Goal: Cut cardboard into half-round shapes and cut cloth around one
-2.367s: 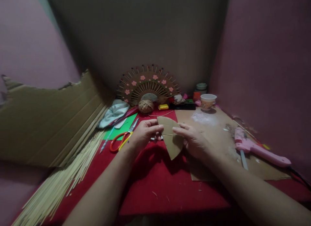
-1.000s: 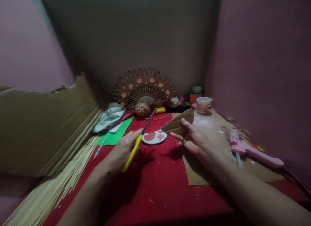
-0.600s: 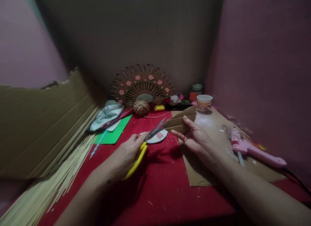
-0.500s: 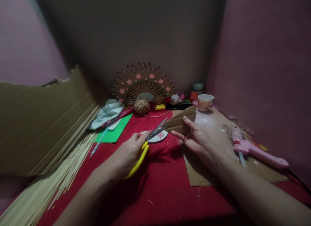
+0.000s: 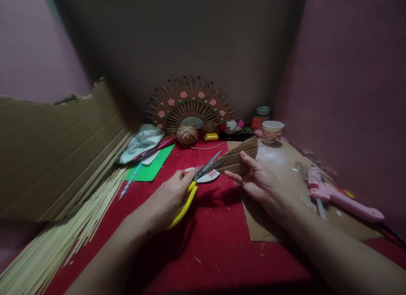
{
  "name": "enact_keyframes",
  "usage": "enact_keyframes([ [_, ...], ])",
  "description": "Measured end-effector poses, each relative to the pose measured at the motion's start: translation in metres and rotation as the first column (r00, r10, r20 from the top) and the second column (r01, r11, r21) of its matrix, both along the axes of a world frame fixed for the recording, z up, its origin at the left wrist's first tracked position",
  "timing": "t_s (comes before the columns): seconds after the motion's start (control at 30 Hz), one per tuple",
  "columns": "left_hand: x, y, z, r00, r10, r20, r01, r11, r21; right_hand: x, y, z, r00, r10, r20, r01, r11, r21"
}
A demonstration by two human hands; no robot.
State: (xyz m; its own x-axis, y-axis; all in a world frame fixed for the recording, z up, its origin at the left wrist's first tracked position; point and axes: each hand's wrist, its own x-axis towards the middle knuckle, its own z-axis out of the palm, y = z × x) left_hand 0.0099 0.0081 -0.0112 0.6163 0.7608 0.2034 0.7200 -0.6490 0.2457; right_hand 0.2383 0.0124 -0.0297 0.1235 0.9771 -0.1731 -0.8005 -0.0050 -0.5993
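My left hand (image 5: 169,197) is closed on the yellow handles of a pair of scissors (image 5: 188,205). The blades are apart, their tips at the left, pointed end of a brown corrugated cardboard piece (image 5: 236,158). My right hand (image 5: 258,180) pinches that piece near its lower right side, the thumb on its face. Below the blades, a white oval with red marks (image 5: 211,176) lies on the red cloth (image 5: 218,227), partly covered by the scissors and my left hand.
A pink glue gun (image 5: 339,195) rests on a cardboard sheet (image 5: 266,233) at right, near a paper cup (image 5: 272,132). Thin sticks (image 5: 63,240) and a green sheet (image 5: 152,167) lie left. A twine ball (image 5: 187,135) and a decorated fan (image 5: 193,102) stand behind.
The view has shifted slightly, so most things sit a little further right and higher. Both hands keep their holds, and the scissor blades remain apart at the cardboard piece.
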Motion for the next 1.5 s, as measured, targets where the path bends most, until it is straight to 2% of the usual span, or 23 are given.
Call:
enact_keyframes([
  [0.7,-0.002,-0.0005,0.0024,0.999,0.021,-0.048,-0.022,1.0,-0.011,-0.0004,-0.0011,0.0015,0.998,0.005,0.063,-0.005,1.0,0.013],
  [0.9,-0.0019,0.0002,0.0013,0.998,0.031,-0.047,-0.031,0.999,-0.014,-0.0028,-0.0009,-0.0012,0.998,0.041,0.037,-0.042,0.999,0.02],
  [1.2,-0.0028,0.0003,0.003,0.998,0.054,-0.023,-0.055,0.998,-0.044,-0.0031,-0.004,0.0074,0.999,-0.012,0.036,0.013,1.0,-0.02],
  [1.5,-0.0018,-0.0001,0.0003,0.999,0.038,-0.031,-0.039,0.999,-0.03,-0.0024,-0.002,0.0012,0.999,0.015,0.036,-0.015,1.0,0.005],
])
